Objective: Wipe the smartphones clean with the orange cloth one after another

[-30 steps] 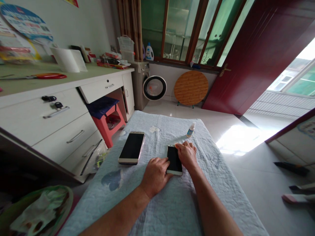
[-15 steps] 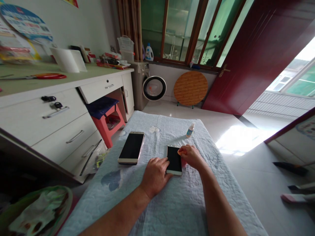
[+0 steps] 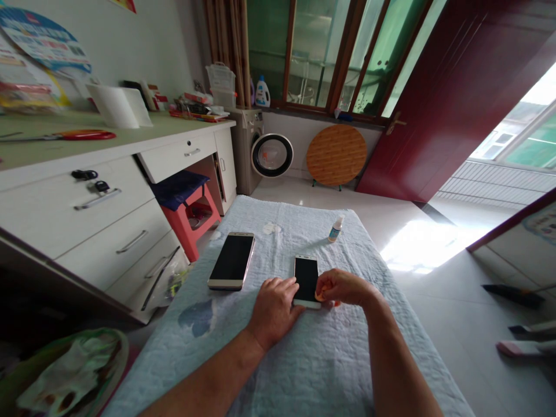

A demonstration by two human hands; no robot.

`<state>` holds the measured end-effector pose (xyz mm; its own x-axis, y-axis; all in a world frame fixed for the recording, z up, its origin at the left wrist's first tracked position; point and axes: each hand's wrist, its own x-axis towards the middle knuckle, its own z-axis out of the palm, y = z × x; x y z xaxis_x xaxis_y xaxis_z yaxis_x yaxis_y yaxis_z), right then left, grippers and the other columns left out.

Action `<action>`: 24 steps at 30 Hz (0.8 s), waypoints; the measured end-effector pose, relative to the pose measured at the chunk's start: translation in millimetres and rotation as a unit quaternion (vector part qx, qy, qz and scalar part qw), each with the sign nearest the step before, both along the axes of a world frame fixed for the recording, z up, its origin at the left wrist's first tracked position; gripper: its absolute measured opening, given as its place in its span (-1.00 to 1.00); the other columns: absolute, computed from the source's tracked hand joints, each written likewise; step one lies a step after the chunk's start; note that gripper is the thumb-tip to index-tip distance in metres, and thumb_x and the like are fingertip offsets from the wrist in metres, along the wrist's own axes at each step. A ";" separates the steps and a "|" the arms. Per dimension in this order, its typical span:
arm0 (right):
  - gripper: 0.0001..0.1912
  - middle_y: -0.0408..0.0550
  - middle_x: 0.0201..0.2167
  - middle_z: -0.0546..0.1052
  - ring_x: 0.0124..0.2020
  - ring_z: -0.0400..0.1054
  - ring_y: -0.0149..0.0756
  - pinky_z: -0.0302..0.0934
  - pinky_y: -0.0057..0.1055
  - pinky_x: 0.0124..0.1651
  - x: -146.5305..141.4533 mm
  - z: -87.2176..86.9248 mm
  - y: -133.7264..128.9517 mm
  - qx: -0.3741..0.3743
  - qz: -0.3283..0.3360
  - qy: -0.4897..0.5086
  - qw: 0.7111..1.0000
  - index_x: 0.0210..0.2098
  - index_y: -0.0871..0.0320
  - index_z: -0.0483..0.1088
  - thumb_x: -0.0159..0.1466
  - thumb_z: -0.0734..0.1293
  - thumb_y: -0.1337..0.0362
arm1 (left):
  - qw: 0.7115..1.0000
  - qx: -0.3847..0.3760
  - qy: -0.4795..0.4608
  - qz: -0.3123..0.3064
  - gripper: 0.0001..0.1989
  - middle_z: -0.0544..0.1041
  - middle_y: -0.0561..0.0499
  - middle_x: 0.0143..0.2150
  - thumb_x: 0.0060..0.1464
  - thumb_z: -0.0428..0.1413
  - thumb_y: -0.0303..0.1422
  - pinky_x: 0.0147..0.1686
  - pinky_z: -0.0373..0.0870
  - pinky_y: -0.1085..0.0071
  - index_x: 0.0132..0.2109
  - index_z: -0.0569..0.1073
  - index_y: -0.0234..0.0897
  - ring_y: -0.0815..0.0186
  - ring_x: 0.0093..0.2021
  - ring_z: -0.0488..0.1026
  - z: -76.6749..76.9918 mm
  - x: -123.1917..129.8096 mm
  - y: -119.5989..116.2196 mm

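A small white-framed phone (image 3: 306,277) lies screen up on the light blue cloth. Against its left edge rests my left hand (image 3: 274,308), fingertips and thumb on the frame, the fingers close together. My right hand (image 3: 345,287) pinches an orange cloth (image 3: 324,292) at the lower right edge of the phone's screen. To the left lies a larger gold-framed phone (image 3: 233,260), also screen up, touched by neither hand. A small spray bottle (image 3: 335,229) stands upright behind my right hand.
The covered table (image 3: 278,215) has a white desk (image 3: 169,138) to its left and a red stool (image 3: 197,223) beside it. At the lower left is a bin (image 3: 119,362). Beyond are a washing machine (image 3: 247,147) and a round wooden board (image 3: 336,155).
My right hand has moved down along the small phone's right edge with the orange cloth. My left hand and both phones have stayed in place.
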<state>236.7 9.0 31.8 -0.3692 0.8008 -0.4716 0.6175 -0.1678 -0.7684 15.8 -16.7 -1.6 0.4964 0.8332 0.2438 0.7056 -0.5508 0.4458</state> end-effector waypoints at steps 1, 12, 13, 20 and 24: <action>-0.84 -0.20 -0.56 0.47 -0.57 0.31 -0.46 0.18 -0.56 -0.53 0.3 -0.6 0.5 0.005 -0.001 -0.003 1.000 -0.42 0.19 0.48 -0.01 0.29 0.37 | 1.000 0.000 0.000 -0.001 -0.62 0.48 -0.09 0.11 0.03 0.24 -0.23 0.09 0.23 0.12 -0.01 0.49 -0.25 0.08 0.04 0.40 -0.5 -0.1 0.3; -0.78 -0.08 -0.33 0.45 -0.32 0.33 -0.37 0.15 -0.46 -0.19 -22.4 -27.6 20.8 0.347 -0.141 -0.225 0.900 -0.27 0.12 0.53 0.20 0.24 0.35 | 1.000 0.005 -0.004 -0.017 -0.67 0.49 -0.11 0.08 0.05 0.23 -0.28 0.06 0.26 0.12 -0.02 0.49 -0.25 0.08 0.01 0.42 -0.4 0.1 1.8; -0.77 -0.08 -0.32 0.44 -0.31 0.33 -0.37 0.14 -0.47 -0.18 -25.9 -31.0 22.2 0.362 -0.152 -0.228 0.891 -0.25 0.12 0.52 0.23 0.23 0.35 | 1.000 0.006 -0.005 -0.015 -0.67 0.49 -0.11 0.08 0.05 0.23 -0.28 0.06 0.26 0.12 -0.02 0.49 -0.25 0.08 0.01 0.42 -0.8 0.1 1.7; -0.74 -0.09 -0.30 0.38 -0.30 0.30 -0.40 0.13 -0.52 -0.19 -43.6 -33.6 22.4 0.385 -0.120 -0.208 0.891 -0.21 0.12 0.51 0.32 0.17 0.32 | 1.000 0.001 -0.024 -0.012 -0.66 0.50 -0.08 0.06 0.03 0.25 -0.27 0.07 0.26 0.12 -0.04 0.48 -0.23 0.09 0.01 0.41 -3.7 0.8 2.3; -0.74 -0.12 -0.32 0.39 -0.32 0.30 -0.42 0.12 -0.53 -0.21 -46.0 -24.6 17.3 0.361 -0.065 -0.192 0.910 -0.24 0.08 0.53 0.31 0.19 0.35 | 0.999 -0.010 -0.036 -0.009 -0.63 0.52 -0.07 0.01 0.01 0.26 -0.24 0.04 0.28 0.14 -0.03 0.46 -0.23 0.08 -0.01 0.42 -2.3 1.1 2.8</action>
<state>190.7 26.2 7.2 -0.1681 0.9784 0.1203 0.8747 0.2044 -0.4394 16.9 -14.0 -3.9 0.4942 0.8288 0.2624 0.6612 -0.5543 0.5056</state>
